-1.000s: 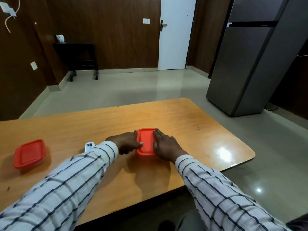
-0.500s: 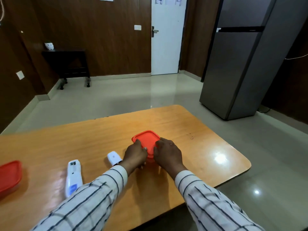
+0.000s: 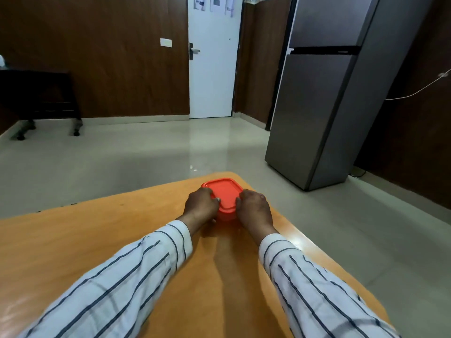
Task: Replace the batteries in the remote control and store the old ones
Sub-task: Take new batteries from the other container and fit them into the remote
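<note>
A small red container with its red lid (image 3: 223,193) on stands near the far corner of the wooden table (image 3: 73,240). My left hand (image 3: 201,203) grips its left side, thumb resting on the lid. My right hand (image 3: 253,208) grips its right side, fingers curled against the lid's edge. The box's near wall shows between both hands. The remote control, its cover and the second red container are out of view. No batteries can be seen.
A tall grey fridge (image 3: 324,98) stands on the floor beyond the table's right side. A white door (image 3: 212,59) is in the back wall. A dark low table (image 3: 39,93) sits at the far left.
The view has tilted up and shifted right, so the remote, its cover and the left red container have left the frame. Both hands have stayed on the red container, now further from me.
</note>
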